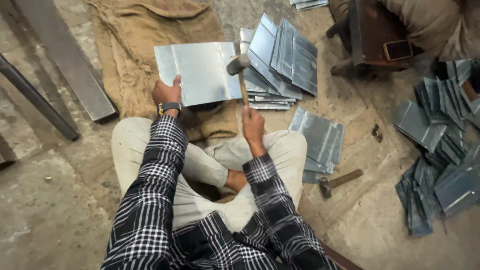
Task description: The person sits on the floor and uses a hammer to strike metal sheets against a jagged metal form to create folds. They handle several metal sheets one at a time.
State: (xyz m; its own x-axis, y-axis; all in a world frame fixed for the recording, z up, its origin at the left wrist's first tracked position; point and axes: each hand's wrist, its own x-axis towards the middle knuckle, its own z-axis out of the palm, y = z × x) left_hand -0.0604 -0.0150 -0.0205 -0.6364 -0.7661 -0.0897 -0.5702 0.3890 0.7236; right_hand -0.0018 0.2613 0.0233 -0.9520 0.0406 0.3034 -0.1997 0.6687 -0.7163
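Left hand [167, 92] grips metal sheet [198, 72] at its edge, right hand [252, 125] clenched round hammer [240, 70]; I'd strike flat along the seam, thumb clear.

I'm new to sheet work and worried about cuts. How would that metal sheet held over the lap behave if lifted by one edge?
The metal sheet looks thin and flat, so it would probably flex slightly yet keep its shape. The left hand alone steadies it by one edge, so it is likely light. Its shiny face may be slippery, and its thin edges possibly sharp.
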